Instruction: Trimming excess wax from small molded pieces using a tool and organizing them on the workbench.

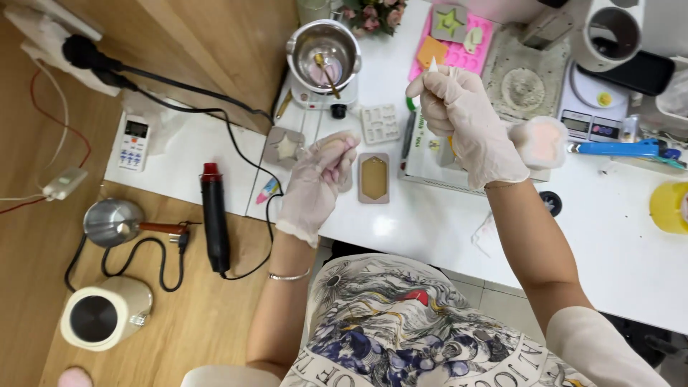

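Over the white table (631, 236), just in front of my chest, my left hand (315, 183) in its thin glove pinches a small pale, beige piece (331, 145) between fingertips and thumb; I cannot tell exactly what the piece is. It sits above the near edge of the table, just beside a small grey mould with a tag-shaped tan filling (373, 178) and near a grey square mould with a pale star (284, 147) in it.

My right hand (466, 125), also gloved, is closed into a fist around a thin white pointed stick (433, 64), whose tip pokes up above my knuckles. Just to the right of that hand is a pale pink cup (541, 142); whether my fingers touch it I cannot tell.

Farther out, a steel melting pot (324, 49) with a spoon inside stands on a small white base, and a white mould with several cavities (380, 123) lies beside it. A pink silicone mould tray (459, 43) holds a green star and an orange piece. To the right are a digital scale (591, 107) and a blue utility knife (620, 149), with a yellow tape roll (670, 206) at the edge.

On the wooden floor to my left lie a black heat gun (213, 218), a metal pitcher (113, 222), a white kettle (104, 313) and a white remote control (134, 142).
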